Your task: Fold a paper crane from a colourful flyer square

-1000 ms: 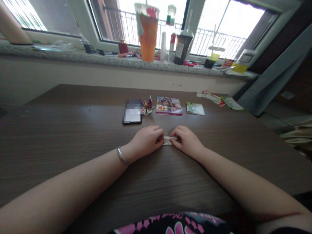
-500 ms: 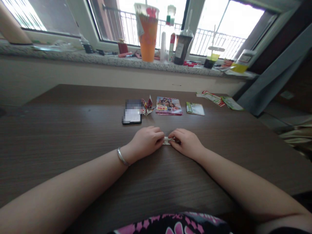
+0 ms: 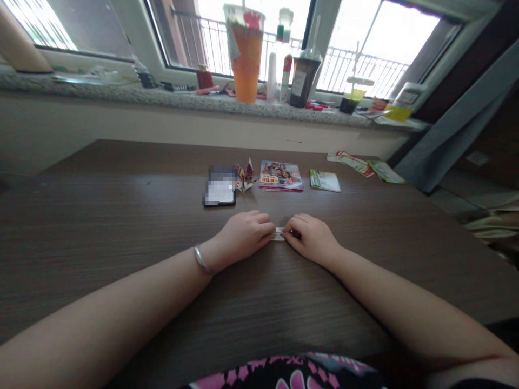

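A small pale folded paper (image 3: 278, 234) lies on the brown table between my hands, its two ends hidden under my fingers. My left hand (image 3: 248, 233), with a silver bangle at the wrist, is closed on the left end. Thumb and fingertips of my right hand (image 3: 311, 236) pinch the right end, with a gap showing inside the curled fingers. Beyond the hands lie a phone (image 3: 219, 189) with a blurred screen, a folded paper crane (image 3: 245, 175) beside it, and a stack of printed leaflets (image 3: 281, 176).
Right of the leaflets is a small stack of green-and-white paper (image 3: 325, 181). Farther back lie paper strips (image 3: 354, 163). The stone windowsill (image 3: 182, 96) carries a tall orange cup (image 3: 246, 59), a dark drink cup (image 3: 303, 78) and several bottles. A grey curtain (image 3: 450, 116) hangs at right.
My left hand has slid slightly right along the paper. My right fingertips have shifted a little right at its other end. The other things on the table stay put.
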Motion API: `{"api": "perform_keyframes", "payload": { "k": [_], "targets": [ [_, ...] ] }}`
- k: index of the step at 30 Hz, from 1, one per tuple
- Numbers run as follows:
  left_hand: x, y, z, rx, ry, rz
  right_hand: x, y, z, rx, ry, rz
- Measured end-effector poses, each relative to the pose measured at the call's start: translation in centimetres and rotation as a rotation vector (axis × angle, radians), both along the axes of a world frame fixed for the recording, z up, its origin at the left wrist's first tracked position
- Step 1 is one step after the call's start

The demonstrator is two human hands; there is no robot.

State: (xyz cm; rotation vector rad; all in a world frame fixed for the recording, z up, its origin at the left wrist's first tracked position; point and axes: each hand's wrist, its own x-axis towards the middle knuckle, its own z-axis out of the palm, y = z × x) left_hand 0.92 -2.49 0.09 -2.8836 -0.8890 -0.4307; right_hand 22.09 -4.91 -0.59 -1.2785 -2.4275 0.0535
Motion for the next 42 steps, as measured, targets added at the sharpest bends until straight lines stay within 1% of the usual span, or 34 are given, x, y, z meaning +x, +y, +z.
{"api": "perform_keyframes", "payload": {
  "k": [5,9,12,16,19,22,25,29,32,36,42],
  "targets": [
    [0.0,0.0,0.0,-0.015,0.026,0.024,0.1,0.1,-0.1,-0.015,0.014,0.024],
    [0.1,0.1,-0.1,-0.052,-0.004,0.062,0.2,0.1,0.0,-0.024,0.064,0.053],
    [0.0,0.2,-0.4,-0.106,-0.08,0.105,0.2,0.0,0.1,-0.036,0.128,0.072],
    [-0.1,0.2,-0.7,-0.261,-0.247,0.132,0.4,0.1,0.1,-0.055,0.211,0.11],
    [-0.1,0.3,-0.7,-0.343,-0.324,0.067,0.6,0.2,-0.1,-0.072,0.238,0.162],
    [0.0,0.4,-0.7,-0.4,-0.339,-0.01,0.7,0.4,-0.3,-0.098,0.248,0.213],
    [0.0,0.4,-0.6,-0.444,-0.356,-0.046,0.7,0.5,-0.4,-0.11,0.308,0.226],
    [0.0,0.3,-0.4,-0.457,-0.349,-0.095,0.6,0.7,-0.5,-0.129,0.377,0.264],
    [0.0,0.3,-0.2,-0.425,-0.324,-0.114,0.6,0.8,-0.6,-0.142,0.392,0.261],
    [0.0,0.1,-0.1,-0.38,-0.295,-0.092,0.5,0.9,-0.5,-0.159,0.368,0.208],
    [0.1,0.3,-0.5,-0.357,-0.293,-0.091,0.5,1.2,-0.6,-0.081,0.34,0.133]
  ]
}}
